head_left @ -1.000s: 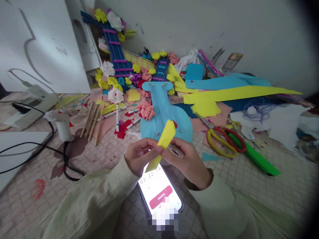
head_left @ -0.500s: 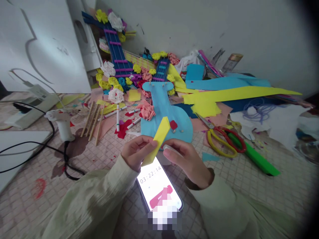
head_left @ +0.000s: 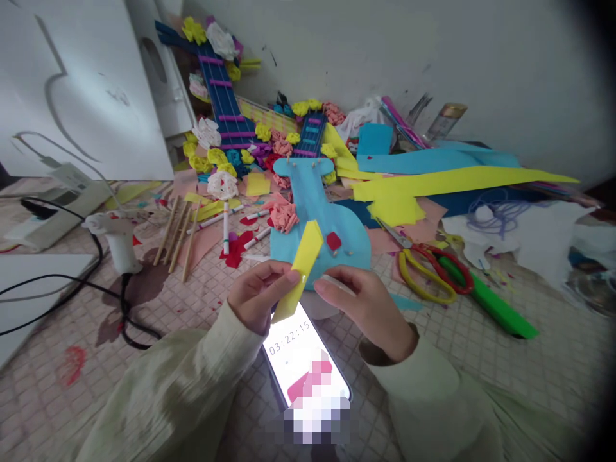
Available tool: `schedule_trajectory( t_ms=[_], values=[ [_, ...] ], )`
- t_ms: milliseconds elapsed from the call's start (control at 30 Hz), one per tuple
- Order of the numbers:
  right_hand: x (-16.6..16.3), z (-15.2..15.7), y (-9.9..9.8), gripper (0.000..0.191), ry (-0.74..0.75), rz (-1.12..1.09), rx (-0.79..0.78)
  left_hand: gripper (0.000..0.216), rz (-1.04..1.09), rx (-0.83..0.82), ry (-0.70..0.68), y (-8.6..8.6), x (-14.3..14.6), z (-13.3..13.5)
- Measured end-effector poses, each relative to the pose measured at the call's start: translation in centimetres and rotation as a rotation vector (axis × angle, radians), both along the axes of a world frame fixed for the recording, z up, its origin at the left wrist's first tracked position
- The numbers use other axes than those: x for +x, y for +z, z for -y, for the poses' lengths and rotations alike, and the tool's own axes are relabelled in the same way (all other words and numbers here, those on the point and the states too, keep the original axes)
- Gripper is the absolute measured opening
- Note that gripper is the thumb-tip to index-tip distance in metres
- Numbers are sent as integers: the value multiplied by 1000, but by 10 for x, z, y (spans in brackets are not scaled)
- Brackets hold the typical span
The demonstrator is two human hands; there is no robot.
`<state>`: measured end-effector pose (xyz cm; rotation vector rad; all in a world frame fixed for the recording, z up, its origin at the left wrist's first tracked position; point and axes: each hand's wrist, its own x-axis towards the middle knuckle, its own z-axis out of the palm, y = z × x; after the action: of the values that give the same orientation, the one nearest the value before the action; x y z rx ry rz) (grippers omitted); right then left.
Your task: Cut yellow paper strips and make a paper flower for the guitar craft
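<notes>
My left hand (head_left: 255,295) pinches a folded yellow paper strip (head_left: 307,247) between thumb and fingers. The strip slants up to the right, and a small shiny spot shows on it near my thumb. Just right of the strip is my right hand (head_left: 370,308), fingers curled and thumb close to the index finger. Something whitish shows between them, too small to name. Behind both hands lies a light-blue guitar-shaped cutout (head_left: 346,221) with a red paper patch (head_left: 333,241) and small beads. A lit phone (head_left: 293,346) with a running timer lies beneath my hands.
At left are a glue gun (head_left: 120,247) with its cable, a power strip (head_left: 62,199) and wooden sticks (head_left: 180,240). Scissors (head_left: 423,273) and a green-handled cutter (head_left: 505,308) lie at right. Crepe flowers (head_left: 224,183) and yellow paper (head_left: 457,183) fill the back.
The yellow strip has tilted slightly, and a shiny spot now shows on it. My right thumb has shifted a little left and up. The phone timer has advanced one second.
</notes>
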<state>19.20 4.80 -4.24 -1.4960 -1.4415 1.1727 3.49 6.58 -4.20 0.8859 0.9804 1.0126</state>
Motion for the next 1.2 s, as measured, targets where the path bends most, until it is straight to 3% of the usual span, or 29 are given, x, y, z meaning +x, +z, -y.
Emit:
schedule_trajectory(
  t_ms=[700, 1200],
  values=[
    [0, 1, -2, 24, 46, -67, 26, 16, 212, 16, -123, -3, 7, 6],
    [0, 4, -3, 20, 57, -109, 58, 11, 123, 92, -81, -6, 9, 8]
  ],
)
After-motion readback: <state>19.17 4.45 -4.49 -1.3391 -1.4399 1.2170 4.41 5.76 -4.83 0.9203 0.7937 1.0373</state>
